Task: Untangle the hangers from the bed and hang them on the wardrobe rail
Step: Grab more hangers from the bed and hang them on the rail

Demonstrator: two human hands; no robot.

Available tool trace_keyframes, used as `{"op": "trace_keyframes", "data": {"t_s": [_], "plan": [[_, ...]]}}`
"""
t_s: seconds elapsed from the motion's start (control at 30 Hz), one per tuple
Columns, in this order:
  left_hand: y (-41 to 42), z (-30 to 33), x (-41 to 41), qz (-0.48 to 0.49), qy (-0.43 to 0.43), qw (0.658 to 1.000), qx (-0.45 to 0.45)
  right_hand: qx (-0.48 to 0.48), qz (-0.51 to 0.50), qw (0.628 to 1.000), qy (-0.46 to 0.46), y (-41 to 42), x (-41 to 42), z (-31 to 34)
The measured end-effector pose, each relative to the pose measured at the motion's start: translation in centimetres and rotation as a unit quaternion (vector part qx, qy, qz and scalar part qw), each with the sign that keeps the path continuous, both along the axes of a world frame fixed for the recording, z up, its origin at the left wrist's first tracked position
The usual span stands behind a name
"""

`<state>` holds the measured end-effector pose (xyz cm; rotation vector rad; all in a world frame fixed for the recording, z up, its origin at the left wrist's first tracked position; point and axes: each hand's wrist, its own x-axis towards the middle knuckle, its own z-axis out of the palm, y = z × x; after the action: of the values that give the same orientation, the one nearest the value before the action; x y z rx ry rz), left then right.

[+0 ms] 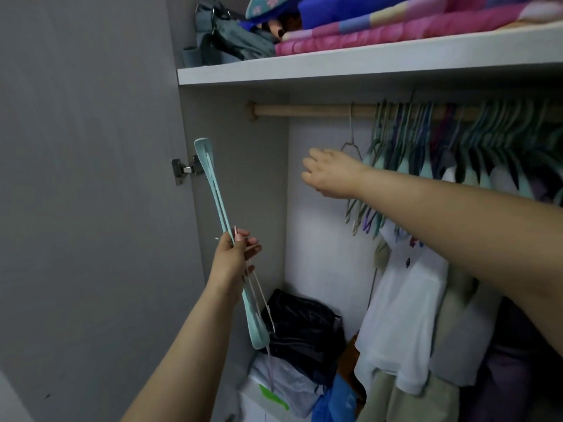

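Observation:
My left hand [236, 254] grips a bunch of hangers at their middle: teal plastic hangers [213, 193] held on end, with thin pale wire hangers [259, 296] beside them. The wooden wardrobe rail [304, 111] runs under the white shelf. Several teal and purple hangers [426, 138] crowd its right part, and a single wire hanger [352, 138] hangs at their left end. My right hand [332, 172] reaches into the wardrobe just below and left of that wire hanger, fingers loosely curled, nothing visibly in it.
The open wardrobe door [91, 208] stands at the left, with its hinge [185, 169]. Folded bedding and a bag lie on the top shelf [365, 60]. White and pale garments [405, 315] hang at the right. Dark bags and clothes [301, 327] pile on the wardrobe floor.

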<state>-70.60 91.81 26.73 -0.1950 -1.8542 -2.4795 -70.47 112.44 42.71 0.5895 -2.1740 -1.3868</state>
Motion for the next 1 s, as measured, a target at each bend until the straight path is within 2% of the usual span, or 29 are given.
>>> {"op": "trace_keyframes", "data": {"t_s": [0.1, 0.2, 0.23, 0.33, 0.4, 0.47, 0.57, 0.67, 0.73, 0.9, 1.0], "plan": [[-0.2, 0.3, 0.0, 0.001, -0.001, 1.000, 0.009, -0.081, -0.087, 0.990, 0.074, -1.3, 0.8, -0.5], [-0.5, 0.4, -0.1, -0.004, -0.004, 0.999, 0.037, -0.120, -0.148, 0.972, 0.134, -2.4, 1.8, -1.4], [-0.8, 0.3, -0.1, -0.009, -0.007, 0.999, 0.050, -0.136, -0.175, 0.967, 0.128, -2.6, 1.8, -2.0], [-1.7, 0.2, -0.2, -0.045, -0.020, 0.996, 0.069, -0.179, -0.239, 0.952, 0.068, -3.7, 2.2, -4.8], [-2.1, 0.1, 0.1, -0.077, -0.022, 0.994, 0.071, -0.224, -0.205, 0.952, 0.043, -4.8, 2.9, -6.4], [-2.3, -0.1, 0.5, -0.100, -0.023, 0.992, 0.078, -0.308, -0.158, 0.937, -0.046, -5.5, 3.5, -7.7], [-2.5, -0.3, 1.0, -0.115, -0.033, 0.987, 0.112, -0.397, -0.159, 0.867, -0.256, -5.6, 3.7, -9.9], [-2.9, -0.3, 1.2, -0.146, -0.032, 0.980, 0.133, -0.410, -0.203, 0.811, -0.366, -4.5, 2.9, -13.8], [-3.1, 0.0, 1.4, -0.157, -0.024, 0.979, 0.126, -0.423, -0.232, 0.784, -0.391, -3.4, 2.6, -17.5], [-3.8, 0.4, 1.4, -0.161, -0.028, 0.976, 0.146, -0.453, -0.236, 0.760, -0.403, -0.7, 3.5, -25.9], [-4.4, 0.2, 1.2, -0.169, -0.018, 0.977, 0.130, -0.523, -0.208, 0.743, -0.361, 0.3, 4.0, -29.2]]}}
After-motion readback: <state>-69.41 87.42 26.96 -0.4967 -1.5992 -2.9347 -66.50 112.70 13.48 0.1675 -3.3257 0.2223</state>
